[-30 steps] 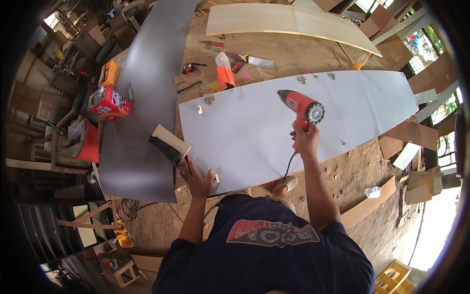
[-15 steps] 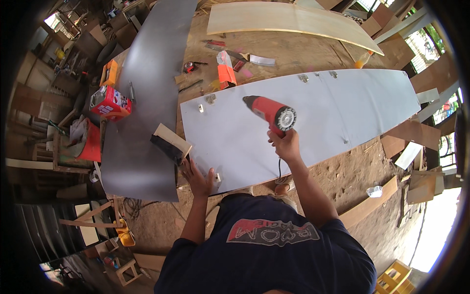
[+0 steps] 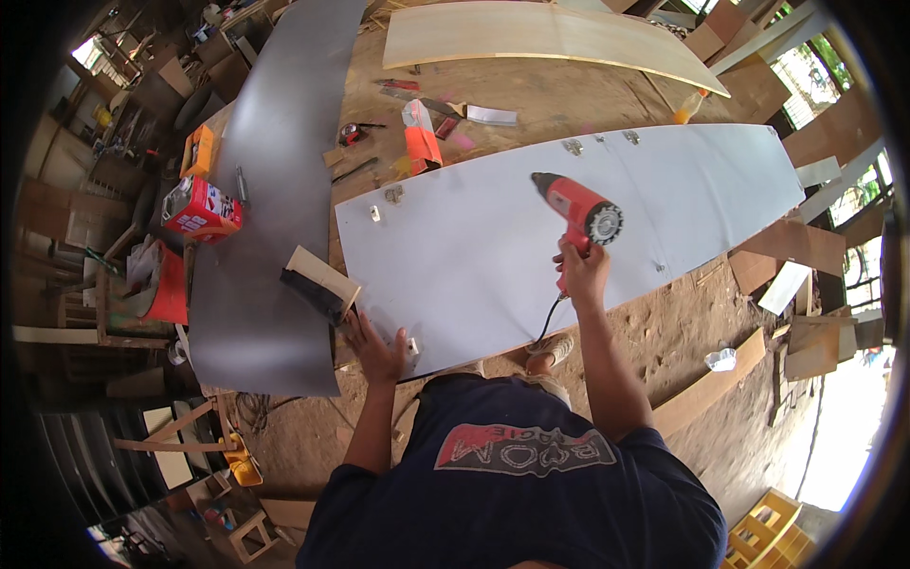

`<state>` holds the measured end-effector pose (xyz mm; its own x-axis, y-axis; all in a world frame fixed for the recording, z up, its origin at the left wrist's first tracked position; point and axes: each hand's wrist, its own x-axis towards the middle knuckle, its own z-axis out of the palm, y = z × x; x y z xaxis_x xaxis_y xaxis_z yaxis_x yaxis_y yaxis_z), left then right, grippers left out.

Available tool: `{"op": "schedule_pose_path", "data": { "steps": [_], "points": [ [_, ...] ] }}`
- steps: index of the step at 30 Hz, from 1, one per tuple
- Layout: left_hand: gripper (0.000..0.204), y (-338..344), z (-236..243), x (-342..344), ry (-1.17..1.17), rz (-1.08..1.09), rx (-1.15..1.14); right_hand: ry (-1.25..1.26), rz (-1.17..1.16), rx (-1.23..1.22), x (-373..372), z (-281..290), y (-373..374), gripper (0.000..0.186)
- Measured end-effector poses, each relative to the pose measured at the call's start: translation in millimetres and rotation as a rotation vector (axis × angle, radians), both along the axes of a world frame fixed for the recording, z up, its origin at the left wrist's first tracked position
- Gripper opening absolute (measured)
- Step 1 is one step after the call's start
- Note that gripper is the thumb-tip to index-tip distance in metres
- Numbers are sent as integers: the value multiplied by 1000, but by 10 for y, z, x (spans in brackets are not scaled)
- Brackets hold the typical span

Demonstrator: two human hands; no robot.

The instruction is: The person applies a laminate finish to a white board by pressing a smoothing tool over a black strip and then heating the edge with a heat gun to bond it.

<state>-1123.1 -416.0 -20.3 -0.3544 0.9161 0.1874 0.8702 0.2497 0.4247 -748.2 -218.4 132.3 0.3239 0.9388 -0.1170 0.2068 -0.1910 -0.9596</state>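
Observation:
My right hand grips the handle of a red and black heat gun, its nozzle pointing up and to the left above a pale grey-blue panel. The cord hangs from the handle toward the panel's near edge. My left hand lies with fingers apart at the panel's near left corner, beside a small metal fitting. Just beyond its fingertips is a wooden block with black material along one side; whether the fingertips touch it I cannot tell. Metal hinges sit along the panel's far edge.
A dark grey sheet runs along the left, bearing a red metal can. Beyond the panel lie an orange and white box, a tape measure, a wide-bladed scraper and a long pale board.
My right hand has carried the heat gun to the right over the panel. My left hand stays at the near left corner. The whole view has shifted slightly.

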Motion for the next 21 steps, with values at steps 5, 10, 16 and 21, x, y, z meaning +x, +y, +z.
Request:
{"op": "schedule_pose_path", "data": {
  "steps": [5, 10, 16, 21],
  "points": [
    [105, 27, 47, 27, -52, 6, -15, 41, 316, -105, -176, -20, -291, 25],
    [103, 19, 47, 24, -27, 8, -22, 39, 431, -147, -317, 76, -488, 28],
    [103, 35, 55, 59, -40, 7, -9, -12, 211, -113, 20, 60, -361, 25],
    [103, 23, -2, 13, -46, -19, 19, -32, -83, 12, 383, 80, -164, 26]
  ]
}}
